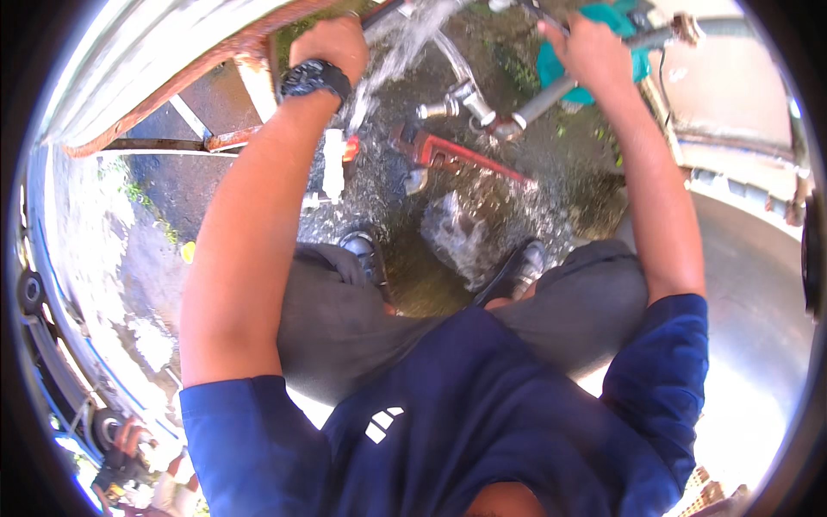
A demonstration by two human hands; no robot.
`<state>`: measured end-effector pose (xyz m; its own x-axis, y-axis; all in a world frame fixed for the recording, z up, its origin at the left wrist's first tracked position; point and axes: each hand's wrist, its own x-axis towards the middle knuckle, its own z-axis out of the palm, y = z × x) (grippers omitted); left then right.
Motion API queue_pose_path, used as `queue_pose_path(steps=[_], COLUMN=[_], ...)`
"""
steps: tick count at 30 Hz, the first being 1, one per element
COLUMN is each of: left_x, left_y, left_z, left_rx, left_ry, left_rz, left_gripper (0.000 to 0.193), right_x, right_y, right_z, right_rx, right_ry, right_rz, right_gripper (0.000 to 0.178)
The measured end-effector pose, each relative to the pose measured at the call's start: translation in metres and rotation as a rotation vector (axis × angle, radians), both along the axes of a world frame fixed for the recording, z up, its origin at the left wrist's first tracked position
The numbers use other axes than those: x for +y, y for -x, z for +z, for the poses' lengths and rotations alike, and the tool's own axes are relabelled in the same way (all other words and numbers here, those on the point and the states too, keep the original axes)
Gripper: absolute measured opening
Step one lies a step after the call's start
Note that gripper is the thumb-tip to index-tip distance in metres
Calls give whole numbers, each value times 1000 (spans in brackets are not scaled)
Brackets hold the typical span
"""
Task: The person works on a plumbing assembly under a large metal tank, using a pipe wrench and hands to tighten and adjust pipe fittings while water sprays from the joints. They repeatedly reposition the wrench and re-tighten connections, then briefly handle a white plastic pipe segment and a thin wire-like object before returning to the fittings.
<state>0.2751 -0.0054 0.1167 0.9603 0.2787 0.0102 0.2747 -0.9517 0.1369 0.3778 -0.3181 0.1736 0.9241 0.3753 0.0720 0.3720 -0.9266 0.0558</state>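
At the top edge, my left hand, with a dark band on its wrist, is closed around a dark bar-like handle. My right hand is closed around another dark slim handle. The far ends of both handles are cut off by the frame. Water sprays between my hands. Below, a metal pipe fitting lies near a grey pipe that passes by my right hand. A red pipe wrench rests on the wet ground, closer to my feet.
White plastic pipe with a red valve part stands left of the wrench. Behind my right hand is a teal object. A rusty metal frame borders the upper left. Water churns between my shoes. A loose elbow fitting lies below the wrench.
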Motion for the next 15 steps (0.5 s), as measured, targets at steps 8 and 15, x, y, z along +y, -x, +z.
queue_pose_path(steps=[8, 15], left_x=[-3, -4], left_y=[5, 3], left_z=[4, -13], left_rx=[-62, -160], left_ry=[144, 198], left_rz=[-58, -85], left_gripper=[29, 27], right_x=[14, 48], right_y=[-21, -28], right_z=[5, -17], right_rx=[296, 555], right_ry=[-13, -360], right_rz=[-119, -269], right_gripper=[46, 46])
